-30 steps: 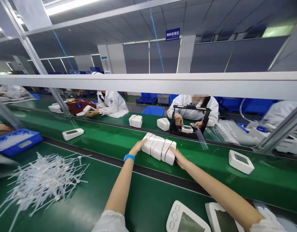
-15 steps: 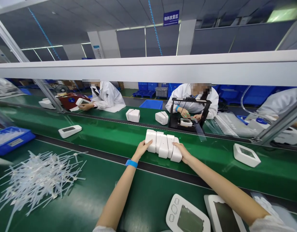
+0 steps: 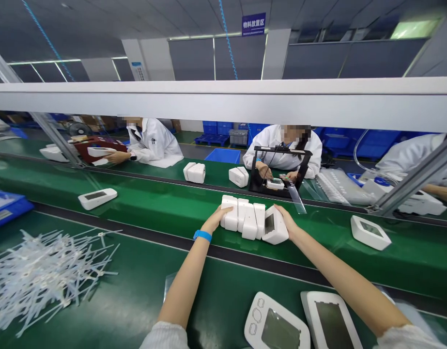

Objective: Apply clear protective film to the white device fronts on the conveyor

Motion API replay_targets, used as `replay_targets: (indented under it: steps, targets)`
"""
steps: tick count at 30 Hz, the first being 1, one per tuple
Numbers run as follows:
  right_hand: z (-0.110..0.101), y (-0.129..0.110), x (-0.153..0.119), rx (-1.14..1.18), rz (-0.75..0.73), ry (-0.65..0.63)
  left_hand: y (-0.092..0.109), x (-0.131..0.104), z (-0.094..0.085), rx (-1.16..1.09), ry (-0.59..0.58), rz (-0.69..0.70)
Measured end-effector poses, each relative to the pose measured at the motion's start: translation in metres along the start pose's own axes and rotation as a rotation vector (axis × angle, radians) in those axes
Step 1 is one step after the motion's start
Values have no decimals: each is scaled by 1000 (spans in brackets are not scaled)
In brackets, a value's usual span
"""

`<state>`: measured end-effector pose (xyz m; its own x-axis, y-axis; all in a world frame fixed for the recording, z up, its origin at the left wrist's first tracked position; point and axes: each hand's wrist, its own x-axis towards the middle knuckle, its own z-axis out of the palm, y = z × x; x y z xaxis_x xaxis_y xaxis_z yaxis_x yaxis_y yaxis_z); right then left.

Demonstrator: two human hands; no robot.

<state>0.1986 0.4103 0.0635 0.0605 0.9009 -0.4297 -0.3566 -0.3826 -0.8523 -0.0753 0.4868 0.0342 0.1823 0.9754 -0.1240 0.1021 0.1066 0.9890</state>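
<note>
A row of several white blood pressure monitors (image 3: 248,220) stands pressed together on the green conveyor belt. My left hand (image 3: 216,219) is closed against the left end of that row, fingers over the leftmost unit. At the other end, my right hand (image 3: 286,223) grips the rightmost monitor (image 3: 277,227), which leans away from the others so that its dark screen shows. On the near bench lie two larger-looking monitors, one with buttons and a grey screen (image 3: 277,325), the other with a dark screen (image 3: 332,320).
White plastic ties (image 3: 52,271) lie heaped on the left, near a blue bin (image 3: 8,208). Single monitors sit on the belt at left (image 3: 97,198) and right (image 3: 370,232). Across it, co-workers in white coats work near a black frame (image 3: 279,169). A white beam (image 3: 223,102) crosses overhead.
The rightmost monitor has turned and tipped away from the row, showing its screen, as my right hand moved slightly right. My left hand stays at the left end.
</note>
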Motion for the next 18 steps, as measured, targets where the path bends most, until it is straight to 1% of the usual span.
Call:
replay_targets:
  steps: [2, 4, 8, 11, 14, 16, 18]
  targets:
    - [-6, -1, -3, 19, 0, -3, 0, -6, 4, -71, -67, -13]
    - [-10, -2, -5, 29, 11, -12, -1, -11, 6, -125, -107, -25]
    - [-11, -8, -11, 22, 46, -32, 1, -19, 9, -180, -125, -60]
    - [-9, -12, -28, 3, 59, -47, 4, -31, 5, -192, -107, -95]
    - [-7, -7, -63, -18, 51, -51, 9, -62, -8, -182, -76, -114]
    - [-1, 2, -88, -31, 44, -53, 11, -93, -21, -161, -58, -118]
    - [15, 15, -108, -58, 37, -88, 11, -127, -32, -123, -35, -121]
